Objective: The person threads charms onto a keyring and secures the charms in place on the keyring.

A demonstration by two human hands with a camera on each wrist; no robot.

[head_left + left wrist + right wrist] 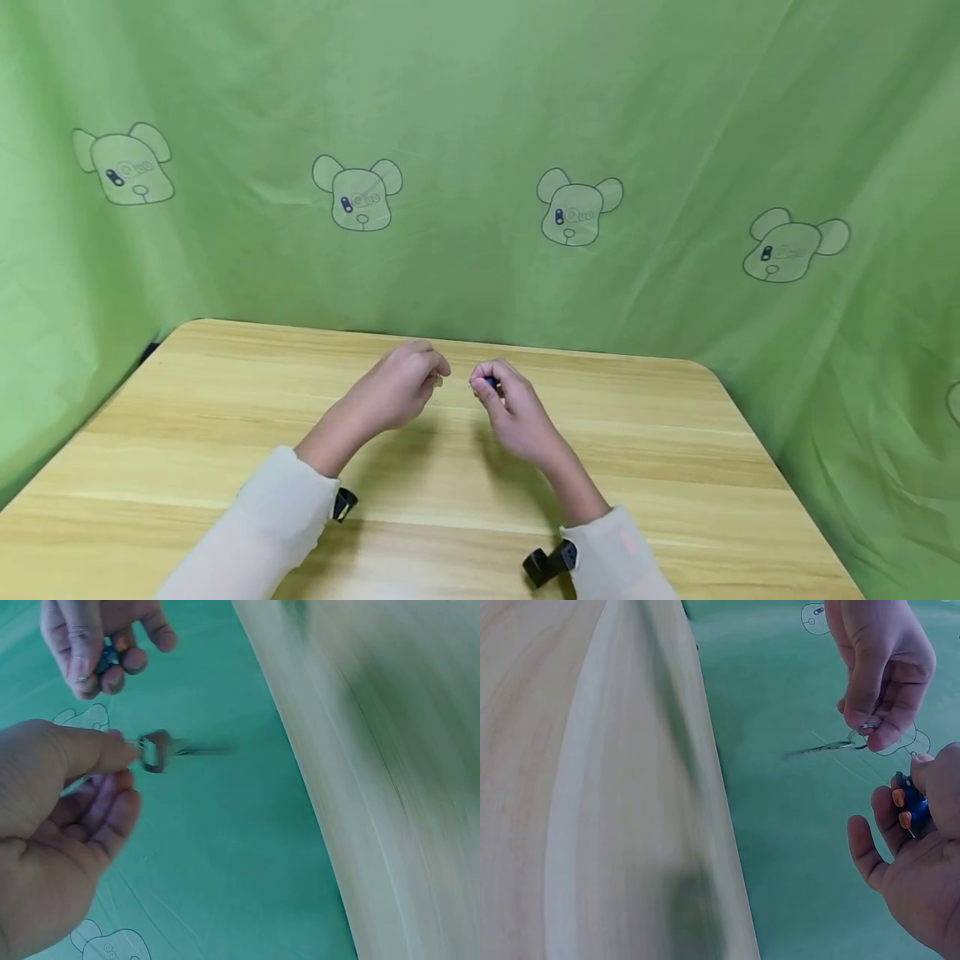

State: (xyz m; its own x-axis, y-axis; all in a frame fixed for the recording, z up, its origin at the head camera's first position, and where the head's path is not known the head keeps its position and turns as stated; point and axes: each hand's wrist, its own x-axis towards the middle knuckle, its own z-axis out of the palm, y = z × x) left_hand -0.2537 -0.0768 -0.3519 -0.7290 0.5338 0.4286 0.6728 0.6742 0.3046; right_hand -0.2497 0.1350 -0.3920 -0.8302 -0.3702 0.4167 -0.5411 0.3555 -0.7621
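My left hand [397, 385] pinches a small metallic piece [156, 752] between thumb and fingertips, above the table. A thin, blurred strip sticks out from that piece in both wrist views. Facing it, a short gap away, my right hand [519, 414] holds a small shiny blue thing with orange parts [913, 801] between thumb and curled fingers. A fine dark cord [928, 741] loops between the two hands in the right wrist view. The fingers partly hide both small things, and I cannot tell their exact kind.
Below the hands lies a light wood-grain table [637, 467] with rounded far corners. Green cloth [465, 83] printed with bear-like heads hangs behind and at the sides. Black wrist devices [547, 565] sit at both pale sleeves [258, 521].
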